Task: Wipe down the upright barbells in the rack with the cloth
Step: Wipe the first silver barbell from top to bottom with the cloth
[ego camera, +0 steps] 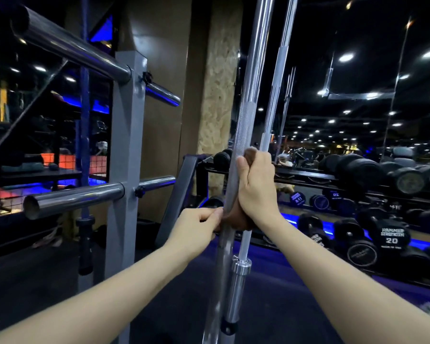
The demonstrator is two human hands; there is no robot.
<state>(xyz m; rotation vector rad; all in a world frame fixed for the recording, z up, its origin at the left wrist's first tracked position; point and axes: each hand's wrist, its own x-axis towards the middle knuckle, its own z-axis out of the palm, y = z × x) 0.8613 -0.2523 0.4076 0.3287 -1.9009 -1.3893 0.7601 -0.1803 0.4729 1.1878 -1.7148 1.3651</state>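
Two steel barbells stand upright side by side in the middle of the head view. On the nearer barbell [243,115], at its knurled part, my right hand [257,184] is wrapped round the shaft with a brown cloth [236,219] under the palm. The cloth shows above the fingers and below the heel of the hand. My left hand [199,227] pinches the cloth's lower end just left of the bar. The second barbell [276,78] rises right behind, its collar and sleeve [237,289] visible lower down.
A grey plate rack post [124,170] with chrome pegs [72,197] stands to the left. Dumbbell racks [372,175] line the right side in front of a mirror. A bench frame [176,192] leans behind the bars. Dark floor lies below.
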